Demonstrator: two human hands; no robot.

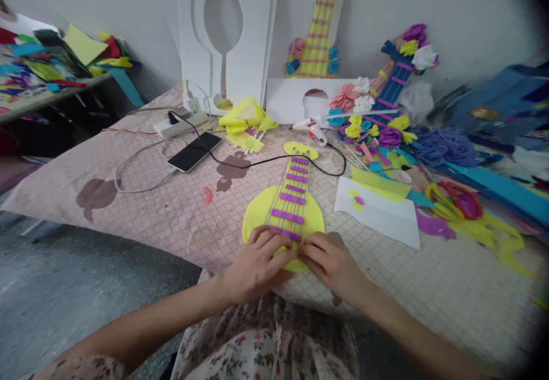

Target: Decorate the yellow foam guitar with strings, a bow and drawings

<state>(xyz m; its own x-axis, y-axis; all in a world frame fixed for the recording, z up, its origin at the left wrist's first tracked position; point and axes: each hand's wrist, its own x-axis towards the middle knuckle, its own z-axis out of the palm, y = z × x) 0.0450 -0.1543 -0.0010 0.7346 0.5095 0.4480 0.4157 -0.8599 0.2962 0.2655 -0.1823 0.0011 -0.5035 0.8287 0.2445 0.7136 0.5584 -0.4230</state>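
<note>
Guitar (315,214): flat on the tablecloth (206,220); round end near the front edge;
Left hand (259,260): fingers together on guitar's round end; cannot tell if clamped;
Right hand (330,262): fingertips bunched there too; grip hidden;
Tablecloth: spreads left of guitar toward phone (195,152); white paper (380,214) right of guitar.

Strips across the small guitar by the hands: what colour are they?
Purple; the strips on the yellow guitar show best in the head view, the only one.

Fingers (266,241) hide part of the yellow guitar (292,207); the view's top crops an upright guitar (319,31).
</note>
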